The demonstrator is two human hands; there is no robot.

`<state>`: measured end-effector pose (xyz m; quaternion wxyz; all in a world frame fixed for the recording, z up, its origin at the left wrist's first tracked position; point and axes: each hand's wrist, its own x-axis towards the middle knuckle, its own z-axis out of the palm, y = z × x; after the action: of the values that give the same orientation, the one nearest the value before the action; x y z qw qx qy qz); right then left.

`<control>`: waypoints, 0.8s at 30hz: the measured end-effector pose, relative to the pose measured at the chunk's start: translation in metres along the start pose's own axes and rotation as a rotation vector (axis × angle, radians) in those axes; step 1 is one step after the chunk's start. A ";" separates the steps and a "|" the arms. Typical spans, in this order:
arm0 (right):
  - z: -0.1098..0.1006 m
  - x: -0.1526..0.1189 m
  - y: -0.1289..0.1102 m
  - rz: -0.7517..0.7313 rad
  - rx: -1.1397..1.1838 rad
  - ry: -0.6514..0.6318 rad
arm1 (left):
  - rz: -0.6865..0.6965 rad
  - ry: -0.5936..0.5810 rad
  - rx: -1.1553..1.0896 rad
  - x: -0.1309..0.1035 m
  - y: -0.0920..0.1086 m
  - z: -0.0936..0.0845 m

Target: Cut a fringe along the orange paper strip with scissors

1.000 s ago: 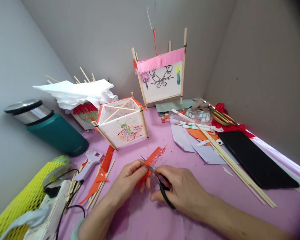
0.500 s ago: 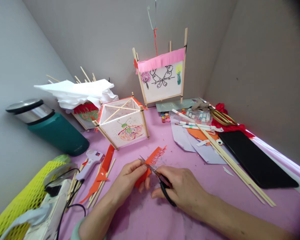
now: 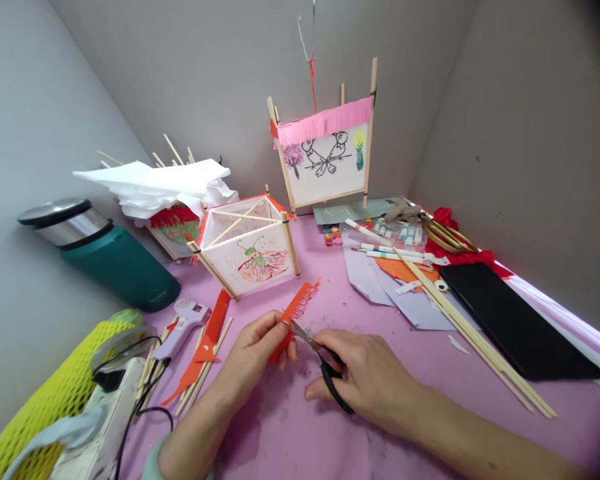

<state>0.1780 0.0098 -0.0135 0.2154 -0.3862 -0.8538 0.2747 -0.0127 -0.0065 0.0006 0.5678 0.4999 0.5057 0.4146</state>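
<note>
Orange-red fringed paper strip: over purple worktop, long axis slanting away and rightward, fringe facing right
Left hand: pinching the strip
Right hand: gripping black-handled metal scissors, blades pointing forward-left

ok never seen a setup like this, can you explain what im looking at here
The view comes from a camera worn on someone's head, looking forward and down. There is no machine, just that person's bare left hand, pinching a fringed red-orange paper strip, and right hand, holding black-handled scissors with the blades at the strip. On the purple surface, a teal bottle and a pale purple glue gun are to the left, a box with an insect drawing stands beyond the hands, and thin wooden sticks and a flat black object lie to the right.
</note>
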 end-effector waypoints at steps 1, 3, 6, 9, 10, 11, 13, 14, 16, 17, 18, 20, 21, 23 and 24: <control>0.000 0.000 0.000 -0.002 -0.001 -0.002 | 0.015 0.013 0.005 0.000 0.000 0.000; 0.000 0.000 0.000 -0.003 0.000 -0.004 | 0.029 0.034 0.020 0.001 0.002 0.000; 0.000 0.000 -0.001 0.005 0.007 0.001 | 0.034 0.046 0.051 0.001 0.004 0.001; 0.001 -0.001 -0.002 0.017 0.012 -0.006 | 0.037 0.032 0.069 0.001 0.003 0.003; 0.001 0.000 -0.002 0.022 0.013 -0.008 | 0.036 0.021 0.069 0.001 0.002 0.003; 0.001 0.000 -0.002 0.024 0.014 -0.009 | 0.035 0.012 0.065 0.001 0.001 0.002; 0.002 0.000 -0.002 0.027 0.015 -0.006 | 0.031 0.001 0.060 0.001 -0.001 0.002; 0.002 0.000 -0.002 0.026 0.017 -0.005 | 0.029 0.000 0.059 0.001 -0.002 0.001; 0.002 -0.001 -0.002 0.025 0.021 -0.006 | 0.017 -0.002 0.051 0.001 -0.003 0.001; 0.002 -0.001 -0.002 0.024 0.024 -0.010 | 0.008 -0.005 0.040 0.001 -0.003 0.000; 0.001 -0.001 -0.001 0.022 0.027 -0.013 | 0.000 -0.008 0.023 0.001 -0.003 0.000; 0.000 -0.001 -0.001 0.021 0.033 -0.020 | -0.011 -0.016 -0.014 0.001 -0.004 -0.001; 0.000 0.000 -0.001 0.021 0.034 -0.022 | -0.015 -0.017 -0.027 0.001 -0.004 -0.001; 0.000 0.001 -0.001 0.022 0.037 -0.023 | -0.021 -0.019 -0.031 0.000 -0.004 -0.001; -0.001 0.001 0.000 0.022 0.041 -0.023 | -0.027 -0.023 -0.023 -0.001 -0.004 0.000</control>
<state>0.1775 0.0109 -0.0128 0.2106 -0.3878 -0.8461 0.2989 -0.0134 -0.0076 -0.0032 0.5846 0.4913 0.5013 0.4070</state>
